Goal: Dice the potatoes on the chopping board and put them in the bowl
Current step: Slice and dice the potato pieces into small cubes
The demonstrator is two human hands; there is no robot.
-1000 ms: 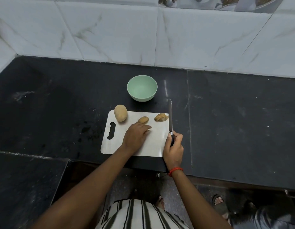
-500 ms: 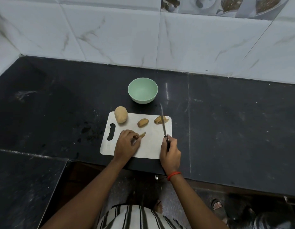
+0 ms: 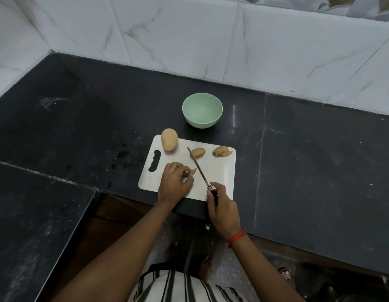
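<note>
Matt green bowl [image 3: 202,110], glossy marbled wall tiles [image 3: 189,35], dark stone counter [image 3: 320,144]

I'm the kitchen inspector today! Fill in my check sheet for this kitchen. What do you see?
Surface: dark stone counter, with pale smudges on its left part.
Job's things: white board on the counter; whole potato at its far left corner; middle piece and right piece near its far edge; green bowl behind the board, empty; knife slanting over the board.
Clutter: nothing seen.
Hands: left hand pinches a small piece; right hand grips the knife handle.
Cables: nothing seen.
Surroundings: white marbled wall tiles; red wrist thread on the right arm.
</note>
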